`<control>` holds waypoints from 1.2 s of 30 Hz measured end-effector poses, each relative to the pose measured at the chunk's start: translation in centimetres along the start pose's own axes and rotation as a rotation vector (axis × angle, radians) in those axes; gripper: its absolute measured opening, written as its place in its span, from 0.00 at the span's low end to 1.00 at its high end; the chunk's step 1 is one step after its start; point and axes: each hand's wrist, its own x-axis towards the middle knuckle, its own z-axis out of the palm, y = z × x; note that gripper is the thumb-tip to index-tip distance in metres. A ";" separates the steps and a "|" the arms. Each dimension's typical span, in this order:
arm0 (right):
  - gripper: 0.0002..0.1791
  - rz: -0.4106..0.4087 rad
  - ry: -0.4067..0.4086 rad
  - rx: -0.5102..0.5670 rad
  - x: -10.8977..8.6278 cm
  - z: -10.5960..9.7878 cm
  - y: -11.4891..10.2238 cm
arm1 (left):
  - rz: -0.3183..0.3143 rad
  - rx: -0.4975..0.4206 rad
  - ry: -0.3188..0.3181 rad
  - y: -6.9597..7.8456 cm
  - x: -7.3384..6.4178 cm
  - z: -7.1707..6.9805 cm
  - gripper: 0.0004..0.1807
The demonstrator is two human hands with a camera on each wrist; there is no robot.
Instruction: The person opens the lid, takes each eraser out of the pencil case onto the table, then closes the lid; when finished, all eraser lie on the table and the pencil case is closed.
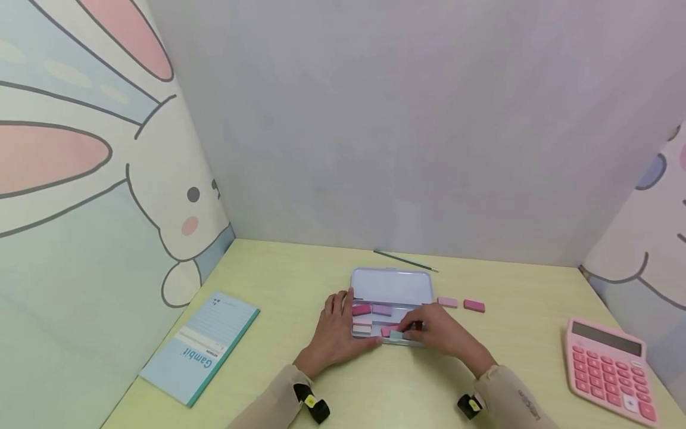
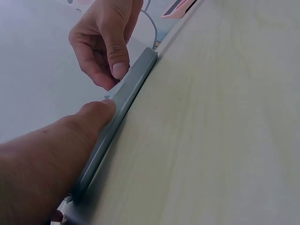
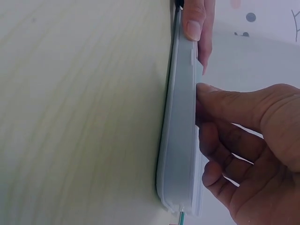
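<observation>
A flat pale pencil case [image 1: 393, 285] lies open on the table, its lid tipped to the back. Inside are several small rectangular blocks: a magenta block [image 1: 361, 310], a lilac block [image 1: 382, 310] and paler ones at the left. My left hand [image 1: 336, 330] rests at the case's left end with fingers extended, its thumb [image 2: 104, 110] pressing the front wall. Over the front compartment, my right hand [image 1: 436, 329] pinches a light blue block [image 1: 396, 335] between thumb and index finger. Its other fingers curl loosely, as the right wrist view shows; the rim hides most of the block.
A pink block [image 1: 447, 302] and a dark pink block [image 1: 474, 305] lie right of the case. Behind it is a thin dark green pencil [image 1: 405, 260]. A blue notebook [image 1: 200, 348] lies at the left, a pink calculator [image 1: 611, 370] at the right. Walls border the table.
</observation>
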 end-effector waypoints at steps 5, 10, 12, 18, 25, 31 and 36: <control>0.07 -0.017 -0.006 -0.007 0.3 0.2 0.0 | 0.001 -0.008 -0.001 0.0 -0.1 -0.1 0.70; 0.07 -0.029 0.002 -0.006 0.3 0.3 -0.1 | 0.002 -0.010 0.002 0.0 -0.1 -0.1 0.70; 0.08 -0.015 0.014 -0.011 0.2 0.2 -0.2 | 0.001 -0.009 0.000 0.0 -0.1 -0.1 0.70; 0.10 0.001 0.103 -0.031 -0.4 -0.2 -0.2 | -0.007 -0.016 -0.015 0.0 0.0 0.0 0.70; 0.15 -0.053 0.186 -0.034 -1.2 -1.0 0.7 | -0.015 -0.010 -0.023 -0.1 0.1 0.1 0.71; 0.19 -0.024 0.246 -0.030 -2.4 -1.7 1.6 | -0.002 -0.025 -0.004 -0.1 -0.1 0.0 0.71; 0.19 0.026 0.304 -0.071 -3.0 -2.4 2.7 | 0.003 -0.019 0.007 -0.1 -0.1 0.1 0.71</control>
